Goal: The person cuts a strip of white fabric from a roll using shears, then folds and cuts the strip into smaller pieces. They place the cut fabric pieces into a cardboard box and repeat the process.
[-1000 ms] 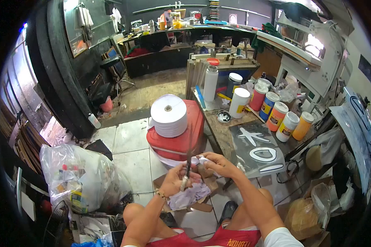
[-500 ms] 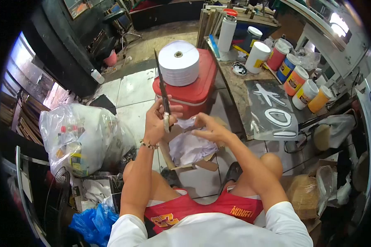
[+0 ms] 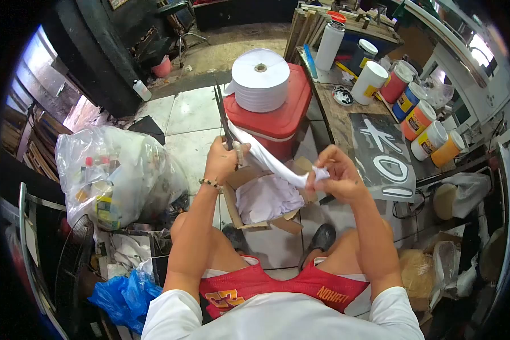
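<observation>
My left hand point(image 3: 224, 161) is closed round the handles of a pair of scissors point(image 3: 223, 116), its blades pointing up and away from me, slightly parted. My right hand point(image 3: 339, 175) pinches the end of a white strip point(image 3: 272, 161). The strip stretches slanting from beside the scissors to my right fingers. Beyond my hands a large white roll of strip material point(image 3: 260, 93) lies flat on a red cooler box point(image 3: 300, 93). Below the strip stands an open cardboard box point(image 3: 230, 207) with white pieces point(image 3: 269, 198) piled inside.
On the right, a workbench point(image 3: 323, 96) bears several paint jars point(image 3: 419, 122) and a dark lettered sheet point(image 3: 382, 156). A clear plastic bag point(image 3: 119, 175) of containers stands left, with a blue bag point(image 3: 124, 297) and a fan point(image 3: 79, 243) nearer me.
My right hand has moved right and now holds the end of a strip drawn out taut. The white piece between my hands is gone from there. The scissors stay in my left hand.
</observation>
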`<state>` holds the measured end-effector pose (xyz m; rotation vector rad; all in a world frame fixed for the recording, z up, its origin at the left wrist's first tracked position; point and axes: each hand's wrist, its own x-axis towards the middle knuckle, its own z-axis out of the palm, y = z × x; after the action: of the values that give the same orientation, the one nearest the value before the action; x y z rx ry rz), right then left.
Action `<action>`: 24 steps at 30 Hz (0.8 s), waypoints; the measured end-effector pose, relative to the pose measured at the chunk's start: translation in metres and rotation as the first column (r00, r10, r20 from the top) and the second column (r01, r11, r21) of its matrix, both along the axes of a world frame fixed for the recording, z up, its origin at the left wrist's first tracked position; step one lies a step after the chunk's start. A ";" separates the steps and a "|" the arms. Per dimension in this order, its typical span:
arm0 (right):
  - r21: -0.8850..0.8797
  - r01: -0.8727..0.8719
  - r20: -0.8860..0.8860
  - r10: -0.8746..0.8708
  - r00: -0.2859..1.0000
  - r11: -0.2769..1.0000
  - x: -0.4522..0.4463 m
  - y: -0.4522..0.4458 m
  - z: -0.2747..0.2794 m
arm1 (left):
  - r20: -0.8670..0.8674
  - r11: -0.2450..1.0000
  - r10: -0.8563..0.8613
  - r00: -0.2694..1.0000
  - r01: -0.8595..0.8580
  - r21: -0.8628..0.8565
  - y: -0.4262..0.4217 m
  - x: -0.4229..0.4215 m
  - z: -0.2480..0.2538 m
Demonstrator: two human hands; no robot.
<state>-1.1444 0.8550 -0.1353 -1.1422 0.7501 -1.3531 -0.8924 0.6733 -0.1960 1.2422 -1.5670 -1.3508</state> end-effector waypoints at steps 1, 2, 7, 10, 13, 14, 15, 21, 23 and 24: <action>-0.054 -0.105 0.073 0.109 0.991 0.993 0.001 0.004 0.001 | 0.000 1.000 0.007 1.000 -0.007 -0.004 -0.008 0.001 -0.015; -0.087 -0.168 0.142 0.179 0.973 0.982 0.004 0.007 0.005 | 0.152 0.997 0.052 0.987 -0.044 -0.058 -0.016 0.002 -0.028; -0.143 -0.325 0.166 0.346 0.923 0.935 0.015 0.019 0.013 | -0.168 0.932 0.136 0.976 -0.068 0.357 -0.027 -0.006 -0.032; 0.089 -0.564 0.117 0.553 0.825 0.821 0.016 0.023 0.013 | -0.462 0.927 0.221 0.859 -0.037 0.374 -0.027 -0.012 -0.048; 0.108 -0.692 0.115 0.683 0.722 0.714 0.016 0.024 0.015 | -0.425 0.929 0.340 0.839 -0.230 0.289 -0.062 0.002 -0.075; 0.159 -0.671 0.116 0.661 0.741 0.724 0.013 0.026 0.017 | -0.476 0.910 0.412 0.777 -0.320 0.265 -0.083 0.006 -0.083; 0.144 -0.662 0.113 0.652 0.750 0.736 0.008 0.025 0.015 | -0.438 0.923 0.384 0.813 -0.320 0.215 -0.102 0.017 -0.072; 0.272 -0.194 -0.385 0.291 0.876 0.943 -0.013 0.016 0.024 | -0.826 0.957 0.268 0.496 -0.036 0.289 -0.219 0.006 0.059; 0.260 -0.099 -0.494 0.221 0.841 0.960 -0.016 0.015 0.020 | -0.783 0.976 0.218 0.583 -0.126 0.177 -0.220 -0.025 0.116; 0.122 -0.053 -0.592 0.115 0.798 0.991 -0.019 0.010 0.007 | -0.690 0.985 0.172 0.703 -0.132 0.111 -0.214 -0.040 0.145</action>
<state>-1.1634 0.8648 -0.1285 -1.5270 1.1896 -0.8537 -0.9328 0.4592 -0.0512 0.7136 -0.8675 -1.5155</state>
